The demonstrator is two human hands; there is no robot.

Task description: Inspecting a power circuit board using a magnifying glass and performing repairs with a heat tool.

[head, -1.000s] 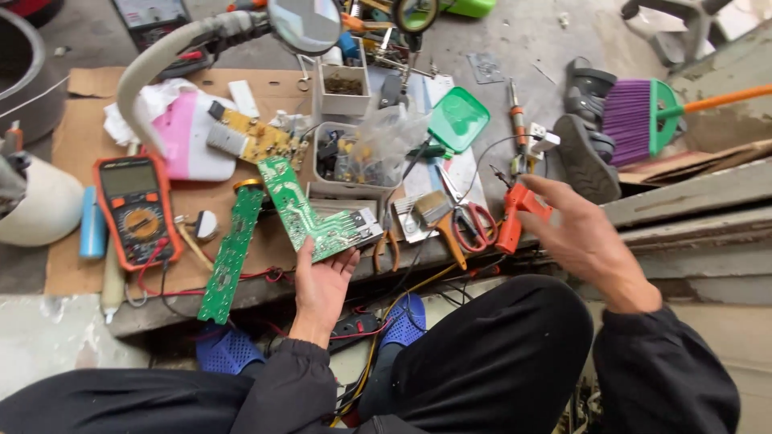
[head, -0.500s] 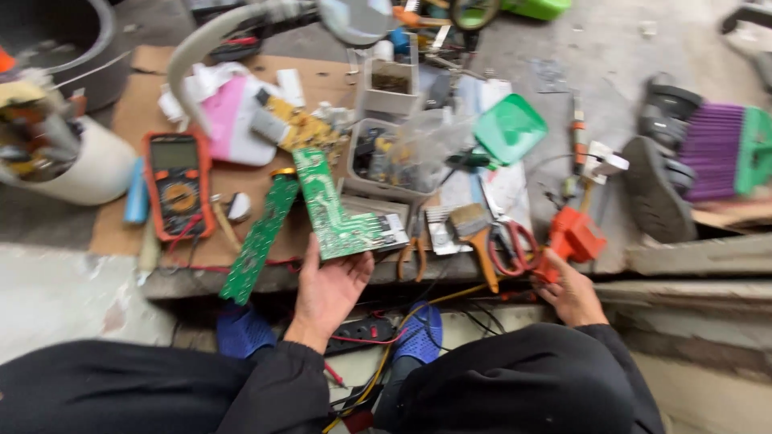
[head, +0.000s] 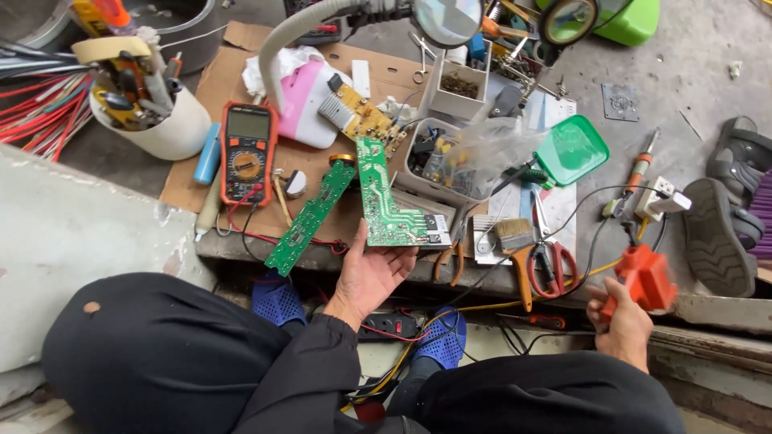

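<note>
Now the left hand (head: pixel 371 273) sits palm up with fingers loosely spread, cradling the near end of a long green printed circuit board (head: pixel 384 195) whose white-traced face looks upward; the board's far end reaches out over the brown cardboard sheet (head: pixel 241 40) that covers the low work ledge. Over on the right, the right hand (head: pixel 621 324) is curled tight around the handle of a chunky orange soldering gun (head: pixel 646 277), held low beside the knee, well apart from the board. Just left of the held board lies a second, narrower green circuit strip (head: pixel 310 217), angled across the ledge's edge. Further left rests an orange-cased digital multimeter (head: pixel 247 151) with red leads trailing away. A clear plastic parts tray (head: pixel 450 165) full of small components sits just behind the board, and a green plastic lid (head: pixel 572 149) lies beside it. Near the right hand's side, a flat paintbrush with a wooden handle (head: pixel 515 249) and red-handled scissors (head: pixel 551 261) lie together on the ledge. A white tub stuffed with tools (head: pixel 153 112) stands at far left.
</note>
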